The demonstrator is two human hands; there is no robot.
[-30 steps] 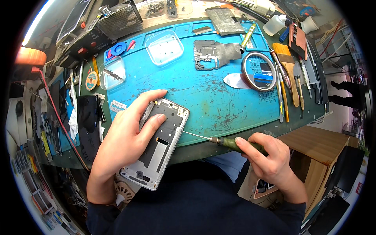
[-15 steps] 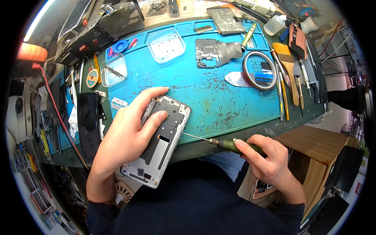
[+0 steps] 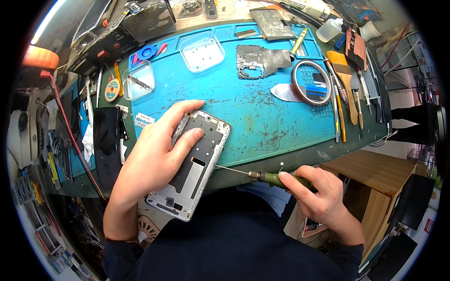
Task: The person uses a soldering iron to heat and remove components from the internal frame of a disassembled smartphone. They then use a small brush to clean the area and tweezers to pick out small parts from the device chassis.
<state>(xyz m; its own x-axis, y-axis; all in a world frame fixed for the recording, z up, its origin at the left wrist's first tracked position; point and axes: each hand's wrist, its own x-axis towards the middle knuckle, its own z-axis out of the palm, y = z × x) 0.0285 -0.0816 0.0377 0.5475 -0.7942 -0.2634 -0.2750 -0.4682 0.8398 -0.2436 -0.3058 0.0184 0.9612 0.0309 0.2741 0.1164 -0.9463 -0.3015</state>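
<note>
A phone's silver mid-frame with dark plates (image 3: 187, 185) is tilted in my left hand (image 3: 147, 164), whose thumb lies on its face and whose fingers curl round its far left side. My right hand (image 3: 318, 196) is closed on a green-handled tool (image 3: 269, 179). Its long thin metal tip touches the frame's right edge, partway down. A black phone (image 3: 105, 147) lies left of my left hand, and a razor blade (image 3: 144, 120) rests on the blue mat (image 3: 239, 126) above it.
Clear plastic containers (image 3: 201, 52) hold small parts. A dark phone plate (image 3: 248, 63), a round tape reel (image 3: 296, 82), a brush (image 3: 342, 79) and several slim tools lie rightward. An orange device (image 3: 40, 58) stands left. A wooden cabinet (image 3: 370, 166) is lower right, a person's dark legs (image 3: 412, 117) beyond.
The frame and my left hand have shifted slightly up and right. The tool and my right hand have dropped a little, its tip now lower along the frame's edge. The legs at right have moved.
</note>
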